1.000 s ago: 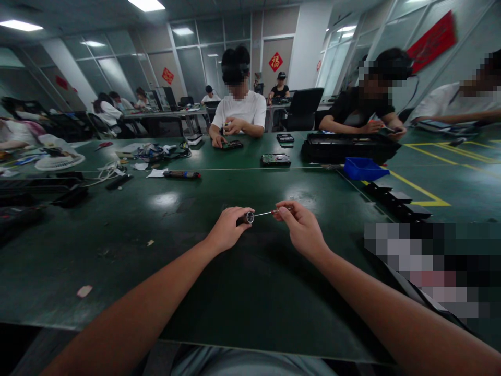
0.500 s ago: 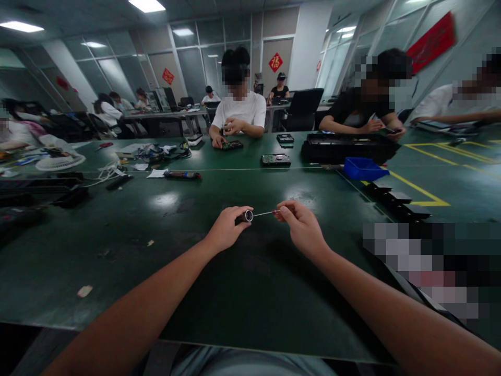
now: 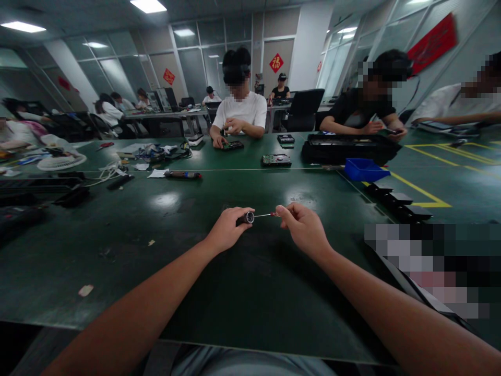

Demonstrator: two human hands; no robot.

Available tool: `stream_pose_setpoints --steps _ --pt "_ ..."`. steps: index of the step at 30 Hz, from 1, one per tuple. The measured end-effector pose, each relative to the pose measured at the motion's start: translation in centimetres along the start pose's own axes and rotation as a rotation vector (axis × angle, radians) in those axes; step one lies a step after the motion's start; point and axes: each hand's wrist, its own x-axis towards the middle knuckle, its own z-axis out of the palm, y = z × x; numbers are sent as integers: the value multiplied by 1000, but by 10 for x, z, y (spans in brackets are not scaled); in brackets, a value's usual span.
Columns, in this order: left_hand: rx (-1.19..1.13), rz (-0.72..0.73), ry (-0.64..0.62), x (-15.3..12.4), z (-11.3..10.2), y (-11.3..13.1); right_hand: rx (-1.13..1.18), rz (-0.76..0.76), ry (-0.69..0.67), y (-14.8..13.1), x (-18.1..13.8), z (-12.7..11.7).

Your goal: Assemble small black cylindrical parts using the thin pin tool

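My left hand (image 3: 225, 230) is closed around a dark cylinder with a pale-rimmed round end (image 3: 249, 217), which faces right. Most of the cylinder's body is hidden by the fingers. To its right, my right hand (image 3: 307, 230) pinches a thin screwdriver (image 3: 263, 215) by its small red handle. The metal shaft lies nearly level between both hands, and its tip reaches the cylinder's rim. Whether the tip sits inside the end or only touches it, I cannot tell. Both hands are just above the green table (image 3: 250, 292).
Beyond my hands lie a hard drive (image 3: 276, 160), a dark pen-like tool (image 3: 183, 175), a blue bin (image 3: 366, 169) and a long black housing (image 3: 348, 150). Black brackets (image 3: 403, 203) line the right. Cables and a white fan (image 3: 61, 161) are at left. Co-workers sit opposite.
My right thumb and fingers have shifted slightly on the screwdriver's handle, showing more red in front of them. My left hand keeps its hold on the cylinder.
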Motion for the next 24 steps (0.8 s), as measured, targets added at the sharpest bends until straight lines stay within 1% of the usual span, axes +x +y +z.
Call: stream_pose_setpoints --steps 2,5,8,13,20,24 --pt "15 10 -4 0 0 -1 -79 -15 10 -2 -1 -1" --pt "25 25 -6 -1 -1 -1 -113 -35 15 -2 -1 -1" --pt "35 20 2 0 -2 1 -69 -48 -8 -1 0 0" --pt "64 21 -12 0 -1 4 67 -95 -94 2 -1 1" --pt "85 22 -24 0 1 3 -48 -87 -66 1 -2 2" --pt "68 31 0 0 0 2 4 -111 -81 3 -2 3"
